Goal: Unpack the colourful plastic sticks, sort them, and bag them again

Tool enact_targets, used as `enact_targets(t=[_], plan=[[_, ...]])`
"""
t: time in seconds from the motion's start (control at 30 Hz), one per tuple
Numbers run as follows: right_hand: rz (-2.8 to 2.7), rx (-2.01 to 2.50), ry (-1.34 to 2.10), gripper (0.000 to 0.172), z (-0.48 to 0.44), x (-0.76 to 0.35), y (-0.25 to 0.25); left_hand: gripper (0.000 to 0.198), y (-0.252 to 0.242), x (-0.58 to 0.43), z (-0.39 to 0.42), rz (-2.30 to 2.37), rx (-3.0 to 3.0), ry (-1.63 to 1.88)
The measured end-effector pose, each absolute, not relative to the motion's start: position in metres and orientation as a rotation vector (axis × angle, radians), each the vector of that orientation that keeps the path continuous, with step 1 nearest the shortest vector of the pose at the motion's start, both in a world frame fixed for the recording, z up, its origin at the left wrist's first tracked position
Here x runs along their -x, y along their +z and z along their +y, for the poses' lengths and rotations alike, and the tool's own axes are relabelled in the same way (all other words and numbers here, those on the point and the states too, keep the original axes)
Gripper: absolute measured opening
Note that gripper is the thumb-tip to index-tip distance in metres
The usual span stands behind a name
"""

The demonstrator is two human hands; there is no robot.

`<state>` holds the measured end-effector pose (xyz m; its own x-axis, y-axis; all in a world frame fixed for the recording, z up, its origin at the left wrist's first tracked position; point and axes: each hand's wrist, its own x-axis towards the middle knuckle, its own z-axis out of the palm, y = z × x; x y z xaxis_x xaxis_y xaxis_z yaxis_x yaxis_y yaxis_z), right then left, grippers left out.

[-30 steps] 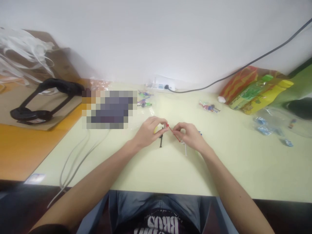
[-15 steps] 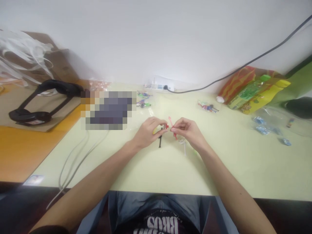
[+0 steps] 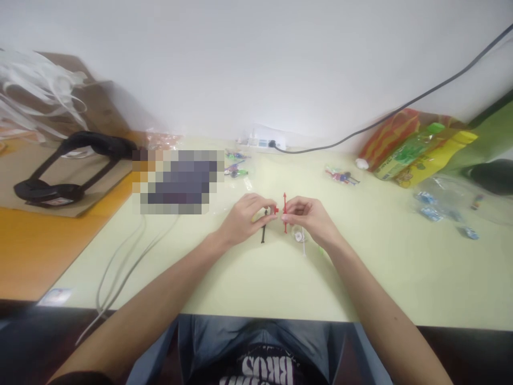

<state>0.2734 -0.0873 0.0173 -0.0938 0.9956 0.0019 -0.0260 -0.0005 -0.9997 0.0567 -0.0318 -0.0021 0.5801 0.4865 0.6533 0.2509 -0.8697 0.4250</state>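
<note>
Between thumb and forefinger, my left hand (image 3: 247, 218) pinches a small red plastic piece (image 3: 276, 210). My right hand (image 3: 308, 215) is closed on a thin red plastic stick (image 3: 285, 202) with an arrow-shaped top end, held nearly upright. A narrow gap separates the two red parts. Beneath my left fingertips lies a black stick-like part (image 3: 263, 233). A round white part (image 3: 298, 236) and a thin white stick (image 3: 304, 247) are on the table below my right hand. Part of a green piece (image 3: 321, 249) peeks out by my right wrist.
Bagged colourful plastic parts (image 3: 236, 171) lie toward the wall, with another bundle (image 3: 342, 175) to the right. A power strip (image 3: 262, 142) sits at the back. Left are a blurred-out dark object (image 3: 182, 182), cables (image 3: 120, 262) and a black headset frame (image 3: 76, 166); right, a green-capped bottle (image 3: 412, 152).
My right hand has turned the red stick from a slant to nearly upright. My left hand with the small red piece has barely moved. More of the round white part shows.
</note>
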Motion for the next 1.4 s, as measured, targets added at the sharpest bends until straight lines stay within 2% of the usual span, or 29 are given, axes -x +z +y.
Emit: enact_targets(t=[0.13,0.4,1.4], plan=[[-1.247,1.122,1.305,0.045,-0.0881,-0.2730,0.0188,0.022,-0.0014,-0.0572,-0.0329,0.575,-2.539,1.178],[-1.240,1.049,1.356,0.033,-0.0901,-0.2731,0.0172,0.021,-0.0015,-0.0580,-0.0341,0.565,-2.542,1.169],[-1.249,1.008,1.410,0.027,-0.0903,-0.2734,0.0167,0.020,-0.0036,-0.0597,-0.0362,0.520,-2.421,1.182]])
